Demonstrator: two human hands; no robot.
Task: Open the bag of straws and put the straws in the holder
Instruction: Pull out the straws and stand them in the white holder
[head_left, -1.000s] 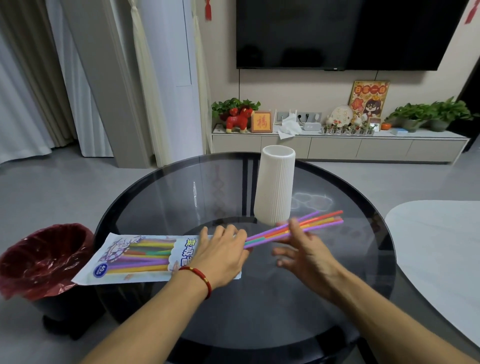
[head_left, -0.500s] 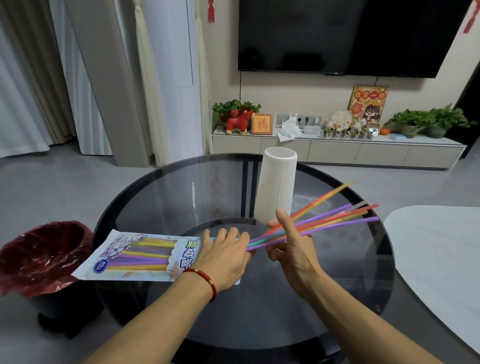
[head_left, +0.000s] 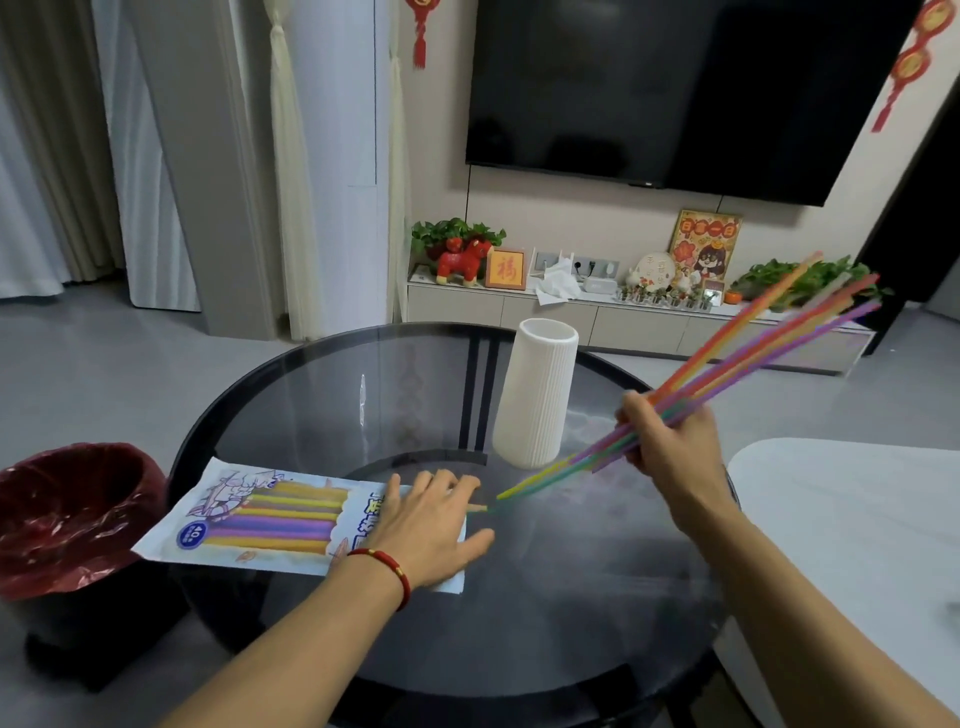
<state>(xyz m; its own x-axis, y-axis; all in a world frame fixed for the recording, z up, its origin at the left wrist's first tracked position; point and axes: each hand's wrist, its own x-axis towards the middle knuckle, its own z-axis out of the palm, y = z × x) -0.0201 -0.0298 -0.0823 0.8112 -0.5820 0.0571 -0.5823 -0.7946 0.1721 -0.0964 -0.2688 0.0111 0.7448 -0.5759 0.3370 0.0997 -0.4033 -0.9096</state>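
Observation:
A printed straw bag (head_left: 270, 519) lies flat at the left of the round dark glass table (head_left: 291, 405), with more coloured straws inside. My left hand (head_left: 431, 525) presses flat on the bag's right, open end. My right hand (head_left: 670, 441) is closed around a bundle of coloured straws (head_left: 769, 343), held off the table and slanting up to the right. Their lower tips hang just clear of the bag's mouth. The white ribbed holder (head_left: 535, 395) stands upright behind the hands, a little left of the bundle.
A bin lined with a red bag (head_left: 67, 514) stands on the floor left of the table. A pale table edge (head_left: 852, 519) lies at the right. A TV cabinet with plants and ornaments (head_left: 571, 291) runs along the far wall.
My right hand has pulled the bundle out of the bag and lifted it up and to the right, tilting it steeper. My left hand has stayed pressed on the bag.

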